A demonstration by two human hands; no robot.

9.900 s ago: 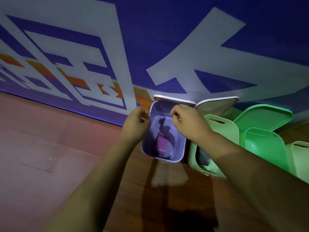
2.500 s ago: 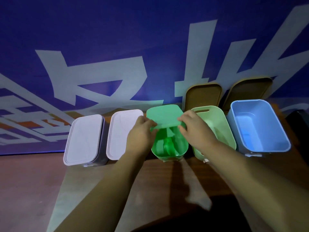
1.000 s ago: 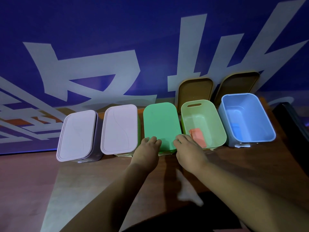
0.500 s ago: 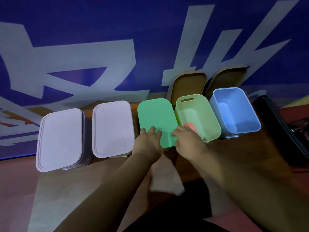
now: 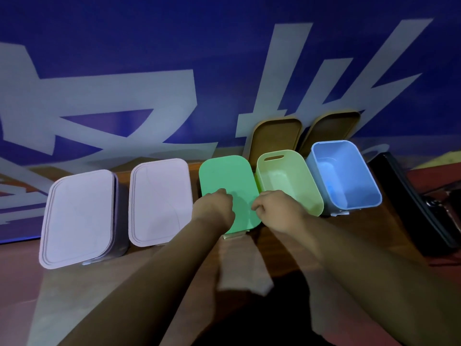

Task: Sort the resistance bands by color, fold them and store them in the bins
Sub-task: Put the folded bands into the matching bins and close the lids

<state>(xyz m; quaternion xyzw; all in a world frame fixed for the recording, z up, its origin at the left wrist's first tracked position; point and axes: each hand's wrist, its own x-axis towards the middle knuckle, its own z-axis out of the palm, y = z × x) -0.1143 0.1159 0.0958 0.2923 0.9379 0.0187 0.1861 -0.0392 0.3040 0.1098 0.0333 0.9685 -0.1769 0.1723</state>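
Five bins stand in a row along the wall. Two lilac bins (image 5: 79,218) (image 5: 159,201) on the left carry shut lids. The middle bin wears a green lid (image 5: 228,178). My left hand (image 5: 214,208) hovers over the lid's left half with its fingers loosely curled, holding nothing. My right hand (image 5: 277,211) is at the lid's right edge, fingers also loosely curled and empty. To the right are an open light green bin (image 5: 311,193) and an open blue bin (image 5: 359,176). No band shows plainly; my right hand covers the light green bin's near end.
Two tan lids (image 5: 274,138) (image 5: 329,128) lean on the blue and white wall behind the open bins. A black case (image 5: 411,203) lies to the right of the blue bin. The bins sit on a wooden floor strip, with reddish floor at both sides.
The green lid came down onto the middle bin and both hands pressed on it. Now the fingers have curled up off the lid. The orange band in the light green bin is hidden.
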